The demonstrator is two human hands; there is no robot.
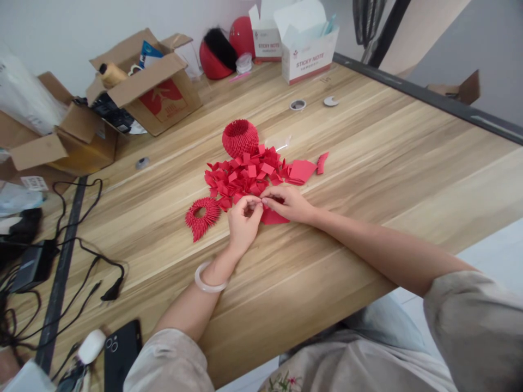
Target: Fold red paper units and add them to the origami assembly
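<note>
My left hand point(244, 220) and my right hand point(289, 203) meet fingertip to fingertip over the table. Both are closed in a pinch; whatever lies between the fingers is too small and hidden to make out. Under them shows a flat piece of red paper point(275, 217). Just beyond is a heap of small folded red paper pieces point(249, 174). Behind the heap stands a round bowl shape of interlocked red paper pieces point(240, 142). A ring of the same pieces with a pointed tail point(209, 211) lies left of my left hand. Red paper sheets point(302, 171) rest to the right.
Open cardboard boxes point(157, 103) and white sticky-note boxes point(308, 57) line the back. Tape rolls point(297, 105) sit toward the far right. Black cables with a plug point(111, 291), a phone point(121, 354) and a white case point(92, 346) occupy the left side.
</note>
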